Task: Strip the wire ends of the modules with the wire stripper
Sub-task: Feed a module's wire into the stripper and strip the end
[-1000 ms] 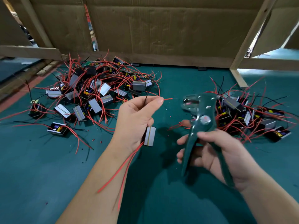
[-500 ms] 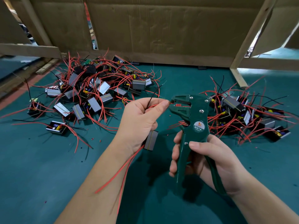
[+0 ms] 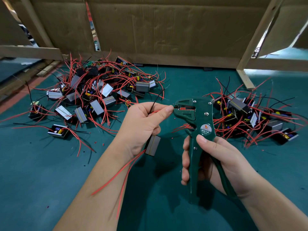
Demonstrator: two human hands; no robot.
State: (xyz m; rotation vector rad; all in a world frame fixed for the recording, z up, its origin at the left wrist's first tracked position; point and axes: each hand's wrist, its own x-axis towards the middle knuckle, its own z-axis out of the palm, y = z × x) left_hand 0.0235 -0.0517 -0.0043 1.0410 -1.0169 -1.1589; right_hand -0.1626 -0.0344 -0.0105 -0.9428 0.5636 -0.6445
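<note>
My left hand (image 3: 143, 125) pinches a red wire of a small grey module (image 3: 152, 145) between thumb and forefinger. The module hangs below the palm, and two long red wires trail down past my wrist. A black wire sticks up out of the fist. My right hand (image 3: 215, 160) grips the handles of a dark green wire stripper (image 3: 198, 127), held upright. The stripper's jaws (image 3: 181, 108) point left and meet the wire tip right at my left thumb.
A big pile of modules with red and black wires (image 3: 93, 95) lies at the back left on the green mat (image 3: 41, 172). A smaller pile (image 3: 253, 115) sits at the right. Cardboard walls and wooden posts (image 3: 246, 64) close off the back. Tiny insulation bits dot the mat.
The stripper swung left and upright until its jaws reached the wire tip at my left thumb. My left hand stayed nearly in place, still pinching the wire.
</note>
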